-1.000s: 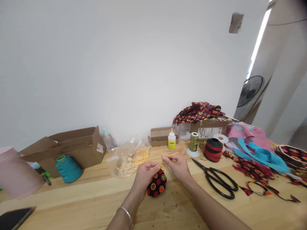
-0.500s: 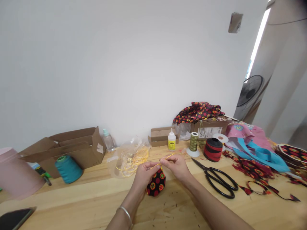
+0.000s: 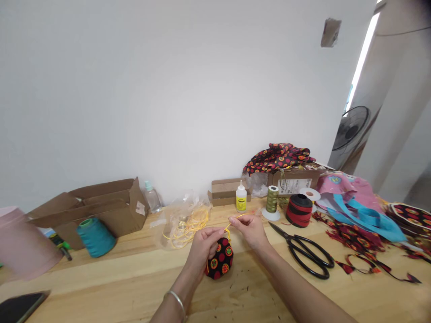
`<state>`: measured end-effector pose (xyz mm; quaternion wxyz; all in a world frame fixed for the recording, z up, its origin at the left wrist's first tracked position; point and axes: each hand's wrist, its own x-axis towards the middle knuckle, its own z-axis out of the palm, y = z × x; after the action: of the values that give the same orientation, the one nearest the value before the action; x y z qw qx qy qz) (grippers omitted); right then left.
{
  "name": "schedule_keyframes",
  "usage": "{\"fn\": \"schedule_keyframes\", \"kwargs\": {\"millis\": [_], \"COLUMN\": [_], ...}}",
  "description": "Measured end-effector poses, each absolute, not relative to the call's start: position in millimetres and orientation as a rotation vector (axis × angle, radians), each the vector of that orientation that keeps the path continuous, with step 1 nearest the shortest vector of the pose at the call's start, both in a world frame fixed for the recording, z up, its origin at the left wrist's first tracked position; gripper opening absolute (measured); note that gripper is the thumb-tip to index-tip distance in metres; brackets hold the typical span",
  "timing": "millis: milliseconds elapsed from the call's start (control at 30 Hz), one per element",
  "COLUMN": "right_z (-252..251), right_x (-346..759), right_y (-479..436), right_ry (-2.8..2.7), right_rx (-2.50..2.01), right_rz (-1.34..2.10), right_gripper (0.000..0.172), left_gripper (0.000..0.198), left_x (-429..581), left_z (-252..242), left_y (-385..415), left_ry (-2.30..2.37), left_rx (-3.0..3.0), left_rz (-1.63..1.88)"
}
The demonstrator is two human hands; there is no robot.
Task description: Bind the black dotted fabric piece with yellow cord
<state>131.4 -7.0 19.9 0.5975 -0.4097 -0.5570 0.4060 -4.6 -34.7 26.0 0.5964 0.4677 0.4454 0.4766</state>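
A small black pouch [image 3: 220, 259] with red, orange and green round patterns hangs just above the wooden table, below my fingers. Yellow cord [image 3: 228, 233] is looped at its top. My left hand [image 3: 206, 246] pinches the cord at the pouch's upper left, its fingers partly covering the pouch's left edge. Thumb and forefinger of my right hand [image 3: 248, 229] are closed on another stretch of the yellow cord, right of the pouch's top. A short gap separates the two hands, with cord running between them.
Black scissors [image 3: 308, 253] lie right of my right hand. Behind stand a glue bottle [image 3: 241, 199], a green thread spool [image 3: 271, 201] and a red-black spool [image 3: 299, 211]. Tangled yellow cord [image 3: 195, 222] lies behind my left hand. At left are a teal cone [image 3: 96, 237] and a phone [image 3: 22, 307].
My hands have moved slightly apart, with my right hand a little higher and farther right. The pouch hangs slightly lower, and more of it and its cord loop shows.
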Motion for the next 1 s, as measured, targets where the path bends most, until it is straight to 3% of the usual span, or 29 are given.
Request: {"fn": "schedule_keyframes", "kwargs": {"millis": [300, 1000], "right_z": [22.6, 20.5], "right_x": [129.0, 132.9], "right_y": [-12.3, -7.1], "right_ry": [-1.329, -1.234], "right_rx": [-0.863, -0.903], "right_rz": [1.021, 1.052], "right_gripper": [0.018, 0.026], "left_gripper": [0.029, 0.027], "left_x": [-6.4, -2.5], "left_z": [18.7, 25.7], "left_y": [-32.1, -34.4], "left_ry": [1.075, 1.120], "left_rx": [1.104, 1.070], "left_rz": [1.115, 1.147]}}
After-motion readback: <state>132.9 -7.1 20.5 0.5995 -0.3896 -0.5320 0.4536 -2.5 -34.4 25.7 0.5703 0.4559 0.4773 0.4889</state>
